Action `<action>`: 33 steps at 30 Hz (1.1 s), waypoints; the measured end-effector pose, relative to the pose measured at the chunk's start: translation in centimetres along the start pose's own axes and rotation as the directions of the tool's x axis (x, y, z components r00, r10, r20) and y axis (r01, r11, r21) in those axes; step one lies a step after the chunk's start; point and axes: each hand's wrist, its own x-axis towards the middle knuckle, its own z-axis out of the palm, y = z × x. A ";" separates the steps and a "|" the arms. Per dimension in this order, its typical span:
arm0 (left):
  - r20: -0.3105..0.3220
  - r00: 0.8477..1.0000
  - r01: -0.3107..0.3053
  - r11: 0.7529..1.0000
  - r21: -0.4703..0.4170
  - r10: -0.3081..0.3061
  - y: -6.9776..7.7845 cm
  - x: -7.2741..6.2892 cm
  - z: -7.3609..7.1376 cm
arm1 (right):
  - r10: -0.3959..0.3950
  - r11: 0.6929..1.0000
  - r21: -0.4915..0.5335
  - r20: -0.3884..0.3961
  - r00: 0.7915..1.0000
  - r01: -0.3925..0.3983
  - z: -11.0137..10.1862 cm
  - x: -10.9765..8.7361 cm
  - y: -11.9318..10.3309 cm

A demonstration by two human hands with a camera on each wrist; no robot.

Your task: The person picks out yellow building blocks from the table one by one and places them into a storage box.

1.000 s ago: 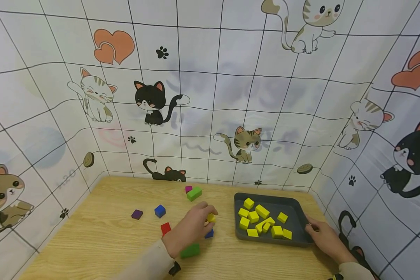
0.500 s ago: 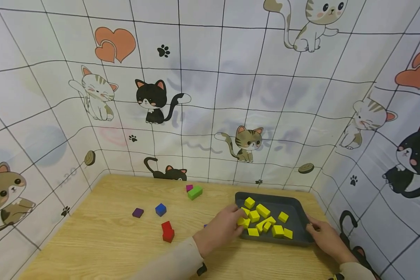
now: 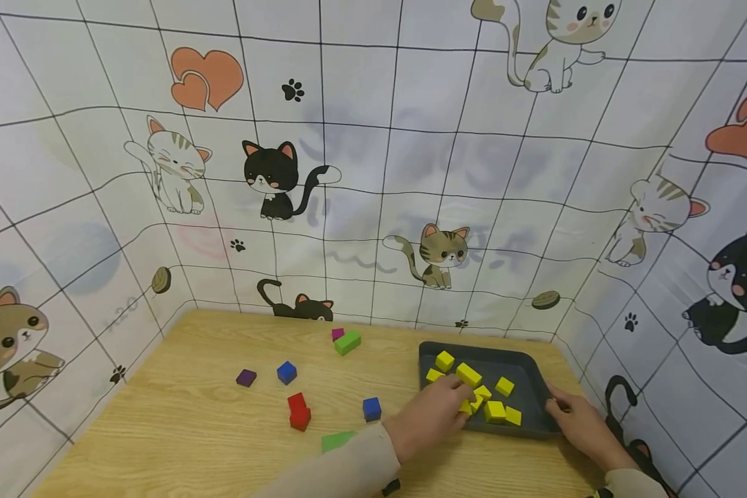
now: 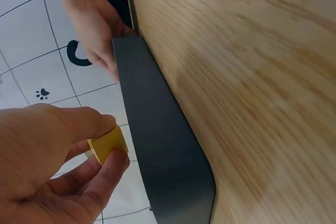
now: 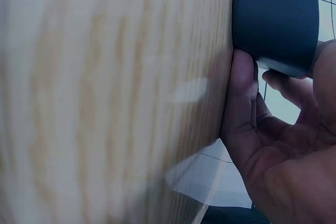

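My left hand (image 3: 429, 418) reaches over the left part of a dark grey tray (image 3: 532, 391) at the right of the table. In the left wrist view its thumb and fingers pinch a yellow block (image 4: 109, 142) beside the tray's outer wall (image 4: 157, 129). Several yellow blocks (image 3: 494, 412) lie loose in the tray, some hidden behind this hand. My right hand (image 3: 585, 422) holds the tray's right end. In the right wrist view, its fingers (image 5: 241, 77) touch the tray's underside corner, close to the tabletop.
Left of the tray lie blue blocks (image 3: 371, 409), two touching red blocks (image 3: 299, 418), a dark purple block (image 3: 245, 377) and a green block (image 3: 337, 440) partly behind my left sleeve. Farther back, another green block (image 3: 348, 342) touches a magenta one. Cat-print cloth walls (image 3: 361, 207) enclose the table.
My left hand has carried a yellow block from the table's middle rightward over the tray. The blue block and green block it covered show again. My right hand stays on the tray.
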 end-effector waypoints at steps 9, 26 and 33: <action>0.024 1.000 -0.010 1.000 -0.001 0.010 1.0 1.5 1.2 | 0.025 0.999 0.028 -0.002 1.000 -0.025 0.0 0.0 0.0; 0.093 0.996 0.001 1.000 0.027 -0.003 2.0 2.6 0.4 | 0.017 1.000 0.025 -0.012 1.000 -0.017 0.0 0.1 -0.1; 0.085 0.995 0.047 0.999 -0.008 -0.046 1.3 1.8 0.4 | 0.032 0.999 0.010 -0.014 0.999 -0.032 0.1 0.1 0.0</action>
